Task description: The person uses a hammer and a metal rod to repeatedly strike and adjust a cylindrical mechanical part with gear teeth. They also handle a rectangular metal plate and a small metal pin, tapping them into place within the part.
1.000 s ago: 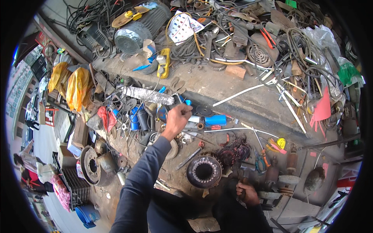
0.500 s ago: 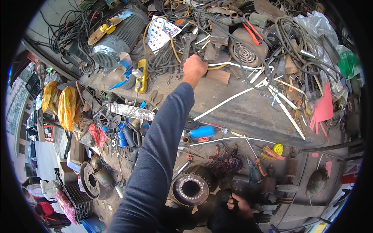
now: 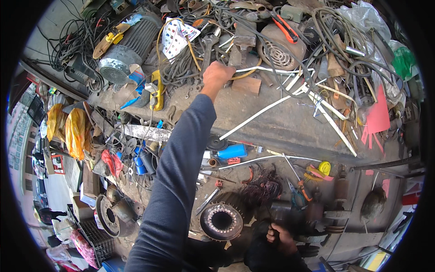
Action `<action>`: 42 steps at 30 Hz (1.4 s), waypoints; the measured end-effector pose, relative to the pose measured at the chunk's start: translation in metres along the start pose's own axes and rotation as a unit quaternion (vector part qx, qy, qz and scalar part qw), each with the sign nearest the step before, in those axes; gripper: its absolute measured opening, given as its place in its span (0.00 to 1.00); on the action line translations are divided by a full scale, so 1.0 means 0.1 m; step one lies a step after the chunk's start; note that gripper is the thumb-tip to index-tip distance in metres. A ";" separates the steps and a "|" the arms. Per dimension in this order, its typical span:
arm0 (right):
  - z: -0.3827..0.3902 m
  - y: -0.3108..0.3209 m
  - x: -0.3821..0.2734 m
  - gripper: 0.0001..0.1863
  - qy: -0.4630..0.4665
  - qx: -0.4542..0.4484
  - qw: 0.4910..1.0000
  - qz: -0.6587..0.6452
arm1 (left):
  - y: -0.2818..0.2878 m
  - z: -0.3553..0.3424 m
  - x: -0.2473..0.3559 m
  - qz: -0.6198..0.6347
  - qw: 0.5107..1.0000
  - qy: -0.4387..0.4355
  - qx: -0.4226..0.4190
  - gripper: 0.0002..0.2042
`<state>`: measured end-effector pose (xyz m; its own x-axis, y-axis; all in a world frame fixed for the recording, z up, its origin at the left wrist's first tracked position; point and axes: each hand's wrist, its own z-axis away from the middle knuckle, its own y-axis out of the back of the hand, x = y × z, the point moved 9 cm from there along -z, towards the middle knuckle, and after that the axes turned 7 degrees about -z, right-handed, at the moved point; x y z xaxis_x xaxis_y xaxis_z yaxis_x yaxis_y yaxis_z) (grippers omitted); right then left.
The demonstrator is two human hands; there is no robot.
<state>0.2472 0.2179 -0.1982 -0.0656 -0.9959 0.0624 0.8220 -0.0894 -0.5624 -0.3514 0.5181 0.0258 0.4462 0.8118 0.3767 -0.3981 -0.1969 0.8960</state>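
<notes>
My left hand point(image 3: 217, 77) is stretched far forward onto the cluttered bench, its fingers curled into a fist. A large wrench point(image 3: 208, 51) lies right against it, and a white strip point(image 3: 272, 70) starts beside its knuckles. What the fist holds, if anything, is hidden. Close to my body, in shadow, my right hand point(image 3: 283, 239) has its fingers curled; whatever sits in them cannot be made out. Left of that hand stands a round motor stator point(image 3: 221, 222) with slots around its bore. A tangle of dark copper wire point(image 3: 263, 185) lies just beyond it.
An electric motor point(image 3: 133, 50) and a yellow-handled tool point(image 3: 157, 90) lie at the far left. Further right are a red utility knife point(image 3: 285, 29), coiled cables point(image 3: 324, 27) and white strips point(image 3: 258, 117). A blue bottle point(image 3: 232, 151) and yellow tape roll point(image 3: 324, 168) lie nearer.
The view has turned slightly, so the bench items sit further left in the picture. My left fist stays beside the same wrench, and my right hand remains curled in place.
</notes>
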 end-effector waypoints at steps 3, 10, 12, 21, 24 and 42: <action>0.01 -0.03 0.01 0.09 0.002 -0.011 1.000 -0.001 | 0.03 0.11 -0.05 -0.001 1.000 -0.029 -0.008 0.28; 0.00 -0.08 0.00 0.11 -0.010 -0.019 1.000 -0.010 | 0.42 1.08 -0.46 0.148 0.986 -0.069 0.045 0.21; -0.03 -0.07 0.00 0.14 -0.008 -0.027 1.000 -0.013 | 0.68 1.49 -0.53 0.146 0.973 -0.145 0.101 0.17; -0.21 -0.08 -0.02 0.14 0.025 -0.103 0.992 -0.072 | 1.61 3.51 -1.10 0.237 0.911 -0.279 0.190 0.07; -0.29 -0.11 0.02 0.15 -0.018 -0.123 0.980 -0.154 | 1.85 4.14 -1.37 0.342 0.889 -0.259 0.158 0.10; -0.21 0.33 0.08 0.14 -0.076 -0.115 0.985 -0.104 | 1.21 4.93 -1.90 0.315 0.925 -0.212 -0.035 0.14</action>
<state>0.2621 0.2066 -0.2336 -0.1187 -0.9435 0.3095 0.6491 -0.3096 -0.6949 -0.0889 0.0691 0.1784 0.3767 0.2577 0.8898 -0.7296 -0.5093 0.4564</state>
